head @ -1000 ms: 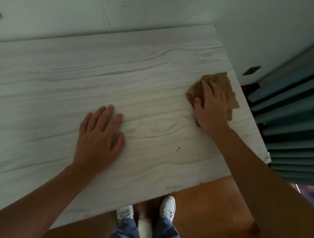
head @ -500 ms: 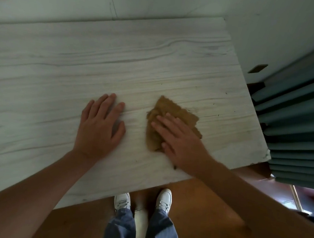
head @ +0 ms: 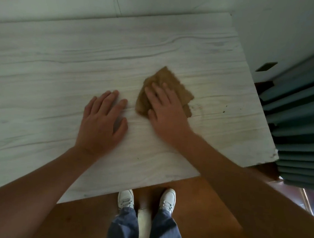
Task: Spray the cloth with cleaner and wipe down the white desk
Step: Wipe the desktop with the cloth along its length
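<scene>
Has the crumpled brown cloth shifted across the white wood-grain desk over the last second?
Yes. The crumpled brown cloth, under the right hand, slid left from the white wood-grain desk's right edge to beside the flat left hand.

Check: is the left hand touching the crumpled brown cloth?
Apart. Head view shows bare white wood-grain desk between left hand and brown cloth; right hand presses it.

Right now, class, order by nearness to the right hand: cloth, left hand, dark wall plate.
1. cloth, pressed under the right hand
2. left hand, just left, flat on the desk
3. dark wall plate, far upper right
</scene>
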A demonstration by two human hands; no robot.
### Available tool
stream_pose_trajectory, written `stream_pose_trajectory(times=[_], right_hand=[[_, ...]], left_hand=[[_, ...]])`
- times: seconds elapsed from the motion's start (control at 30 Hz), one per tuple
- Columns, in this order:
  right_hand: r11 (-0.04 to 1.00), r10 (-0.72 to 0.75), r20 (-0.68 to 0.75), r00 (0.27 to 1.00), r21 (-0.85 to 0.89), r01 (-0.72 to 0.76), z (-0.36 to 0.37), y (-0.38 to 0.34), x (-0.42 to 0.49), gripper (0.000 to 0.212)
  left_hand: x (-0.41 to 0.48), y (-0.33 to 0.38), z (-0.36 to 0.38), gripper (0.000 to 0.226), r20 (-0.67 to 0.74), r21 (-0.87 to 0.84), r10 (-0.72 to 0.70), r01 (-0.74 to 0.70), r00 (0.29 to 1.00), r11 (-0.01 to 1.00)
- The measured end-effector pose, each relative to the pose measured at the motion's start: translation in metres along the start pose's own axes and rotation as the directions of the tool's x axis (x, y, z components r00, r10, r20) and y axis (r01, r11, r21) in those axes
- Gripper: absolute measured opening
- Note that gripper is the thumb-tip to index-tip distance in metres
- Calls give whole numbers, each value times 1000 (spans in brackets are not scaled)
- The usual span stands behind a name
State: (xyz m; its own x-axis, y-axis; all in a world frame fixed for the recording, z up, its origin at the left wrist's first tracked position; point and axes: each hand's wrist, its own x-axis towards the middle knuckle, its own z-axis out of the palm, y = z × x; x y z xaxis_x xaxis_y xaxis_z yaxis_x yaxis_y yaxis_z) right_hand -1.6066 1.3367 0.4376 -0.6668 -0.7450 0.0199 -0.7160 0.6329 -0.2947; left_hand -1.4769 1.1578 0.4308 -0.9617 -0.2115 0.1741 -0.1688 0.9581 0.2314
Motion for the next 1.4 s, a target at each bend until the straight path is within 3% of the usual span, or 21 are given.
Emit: stream_pose_trajectory(times=[0.07,0.13,0.27,0.33,0.4,0.47,0.57,0.67,0.77,0.83,0.97,1.03,1.13,1.23,1.3,1.4], right_hand=[[994,-108,75,991,-15,110,-7,5,-47,58],[993,-109,92,990,-37,113,-21,40,-71,57],[980,180,-10,984,-80,-181,-47,123,-59,58],[932,361,-68,930,-23,-363,-50,129,-39,63],[891,450,-120,885,-8,-455,-38,104,-23,68],[929,365,-137,921,-6,-369,-20,58,-25,66],[1000,23,-18,1000,-3,-23,-2,-6,-69,61],[988,-150,72,986,-28,152,-13,18,-99,58],[992,80,9,997,-94,-79,-31,95,-90,58],[959,263,-42,964,-96,-266,-49,140,-86,60],[884,462,-121,878,-10,-467,-46,124,-78,60],[919,389,-123,913,-18,-394,-28,76,-84,64],[995,96,11,995,-20,-96,-5,9,-118,63],[996,-85,68,994,-22,86,-11,19,-132,59],[998,-7,29,1000,-61,8,-20,59,-125,57],[963,260,-62,964,-57,-263,-41,132,-112,57]], left_hand=[[0,0,0,58,-4,-9,-7,7,1000,1000],[0,-1,0,57,-11,-22,0,-1,1000,1000],[0,0,1,57,-20,-23,9,-9,1000,1000],[0,0,1,57,-27,-21,8,-8,1000,1000],[0,0,1,57,-31,-21,11,-12,999,1000],[0,1,1,57,-26,-24,9,-10,1000,1000],[0,-1,0,58,-16,-24,9,-9,1000,1000],[0,0,0,58,-12,-19,10,-11,1000,1000],[0,-1,1,57,-12,-23,12,-12,1000,1000],[1,-1,2,56,-14,-24,16,-16,1000,1000],[1,-1,2,56,1,-36,3,-3,1000,999],[0,-1,2,57,5,-33,5,-4,1000,999],[0,-1,1,57,9,-29,10,-9,1000,1000],[0,0,0,59,22,-36,4,-4,1000,999],[0,1,-1,58,18,-41,-2,2,1000,999],[0,0,0,57,24,-44,-3,4,1000,999]])
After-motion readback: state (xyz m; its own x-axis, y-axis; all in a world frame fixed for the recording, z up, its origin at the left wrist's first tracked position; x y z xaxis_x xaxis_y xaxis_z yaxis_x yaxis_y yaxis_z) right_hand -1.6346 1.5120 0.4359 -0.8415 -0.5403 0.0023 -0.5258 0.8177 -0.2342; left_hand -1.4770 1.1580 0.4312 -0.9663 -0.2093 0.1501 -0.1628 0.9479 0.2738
